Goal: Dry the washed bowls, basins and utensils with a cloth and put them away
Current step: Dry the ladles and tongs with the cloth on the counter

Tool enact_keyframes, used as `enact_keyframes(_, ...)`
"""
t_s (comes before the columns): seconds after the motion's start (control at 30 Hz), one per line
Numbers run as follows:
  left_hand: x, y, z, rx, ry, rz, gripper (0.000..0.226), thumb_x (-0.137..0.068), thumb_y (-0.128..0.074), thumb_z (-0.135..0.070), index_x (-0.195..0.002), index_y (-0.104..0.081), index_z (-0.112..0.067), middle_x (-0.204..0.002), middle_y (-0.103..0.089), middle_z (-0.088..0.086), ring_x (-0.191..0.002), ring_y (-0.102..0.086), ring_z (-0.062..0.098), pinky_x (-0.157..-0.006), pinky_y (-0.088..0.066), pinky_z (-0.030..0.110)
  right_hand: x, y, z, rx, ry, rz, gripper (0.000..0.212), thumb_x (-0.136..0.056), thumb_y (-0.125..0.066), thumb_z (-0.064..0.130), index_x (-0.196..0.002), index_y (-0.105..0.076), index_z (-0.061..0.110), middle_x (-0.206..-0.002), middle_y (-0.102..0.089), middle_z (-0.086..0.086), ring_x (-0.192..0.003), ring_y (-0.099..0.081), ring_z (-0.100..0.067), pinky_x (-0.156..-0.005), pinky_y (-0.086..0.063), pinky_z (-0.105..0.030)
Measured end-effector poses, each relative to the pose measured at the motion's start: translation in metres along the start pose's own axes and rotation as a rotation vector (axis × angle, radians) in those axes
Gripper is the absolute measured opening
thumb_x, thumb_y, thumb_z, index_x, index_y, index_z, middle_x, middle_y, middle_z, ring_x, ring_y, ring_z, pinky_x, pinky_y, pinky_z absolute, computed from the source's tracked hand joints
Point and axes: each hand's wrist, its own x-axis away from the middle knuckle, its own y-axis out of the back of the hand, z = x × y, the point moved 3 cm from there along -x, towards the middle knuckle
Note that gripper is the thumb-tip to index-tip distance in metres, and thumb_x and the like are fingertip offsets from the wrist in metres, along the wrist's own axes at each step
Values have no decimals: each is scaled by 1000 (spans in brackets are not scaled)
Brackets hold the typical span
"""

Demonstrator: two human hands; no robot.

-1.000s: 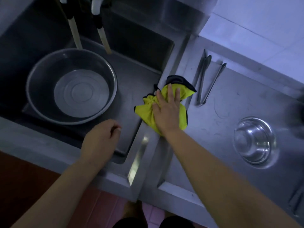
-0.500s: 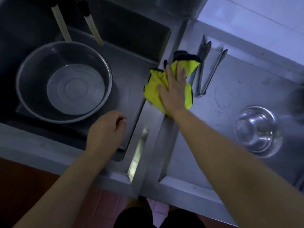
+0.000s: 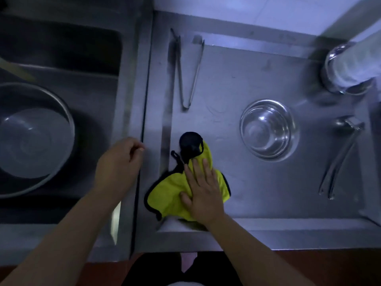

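Head view. The right hand [image 3: 203,195] is lying flat on the cloth [image 3: 169,197] with its fingers straight and a little spread. Its palm is pressing the cloth onto the desk [image 3: 257,193] at 6 o'clock in the frame. The cloth is yellow with black edging and is lying bunched, its black end pointing to 12 o'clock. The left hand [image 3: 118,164] is hovering at 8 o'clock over the ridge between sink [image 3: 61,48] and desk, fingers loosely curled and holding nothing.

The cloth is looking soft, light and limp, so it is probably asking to be gathered into the palm, not lifted by a corner. The bowl [image 3: 269,129] is sitting near the cloth, at its 2 o'clock. It is steel, so I am judging it stiff, light and slippery if wet, and best taken by the rim. The tongs [image 3: 187,75] are lying at the cloth's 12 o'clock, well apart, with the joined end nearest the person. The second tongs [image 3: 338,159] are lying at 3 o'clock. Both are looking thin and springy, and are likely best gripped mid-length.

The basin [image 3: 70,122] is sitting in the sink at 9 o'clock and showing nothing inside; I cannot tell whether water is clinging to it. The bowl is showing no contents, and I cannot tell whether it is upright or upturned. A steel vessel [image 3: 332,75] at 2 o'clock is too blurred to read.
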Motion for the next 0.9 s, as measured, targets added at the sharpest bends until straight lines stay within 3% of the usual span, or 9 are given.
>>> enact_keyframes(0.1, -15, -18, -26, -22, -48, 16, 7, -90, -56, -13, -86, -61, -16, -79, -57, -7, -70, -48, 12, -62, -32, 26, -31, 16, -49, 73, -75, -25, 74, -83, -45, 55, -146, -37, 14, -155, -25, -11, -144, -12, -36, -112, -20, -54)
enact_keyframes(0.23, -33, -41, -58, -12, -71, 36, 8, -90, -56, -13, -89, -64, -14, -82, -60, -3, -74, -54, 17, -65, -41, 30, -117, 40, -102, 111, -186, -54, 77, -84, -38, 57, -145, -37, 10, -152, -31, -15, -142, -18, -39, -112, -21, -54)
enact_keyframes(0.4, -58, -70, -111, -37, -103, 5, 9, -90, -56, -14, -91, -65, -15, -77, -54, -11, -69, -50, 11, -62, -37, 26, -200, 58, -132, 72, -142, -54, 73, -82, -33, 49, -143, -39, 8, -150, -33, -17, -141, -22, -40, -113, -20, -54)
enact_keyframes(0.47, -69, -83, -132, -19, -104, 13, 9, -90, -56, -14, -89, -64, -17, -72, -52, -15, -65, -48, 5, -58, -37, 22, -201, 62, -139, 28, -47, -46, 67, -81, -36, 42, -138, -47, 8, -147, -39, -16, -138, -30, -38, -110, -26, -53)
enact_keyframes(0.57, -83, -104, -165, -9, -122, 27, 9, -90, -55, -14, -89, -64, -18, -74, -55, -12, -68, -49, 9, -62, -40, 28, -200, 73, -182, 36, 17, -25, 63, -81, -36, 36, -136, -50, 9, -145, -43, -15, -136, -34, -37, -108, -31, -52)
enact_keyframes(0.73, -100, -138, -207, -36, -137, 21, 7, -90, -56, -15, -85, -61, -17, -77, -55, -6, -70, -49, 15, -64, -35, 27, -190, 116, -313, 60, -249, -28, 69, -78, -30, 34, -141, -42, 7, -149, -35, -18, -139, -27, -41, -111, -26, -51)
enact_keyframes(0.9, -111, -171, -223, -20, -186, 28, 15, -86, -49, -23, -81, -62, -16, -79, -62, -3, -72, -54, 19, -65, -37, 27, -141, 143, -383, 16, -287, -36, 69, -78, -32, 32, -141, -42, 5, -148, -35, -21, -138, -27, -42, -114, -23, -48)
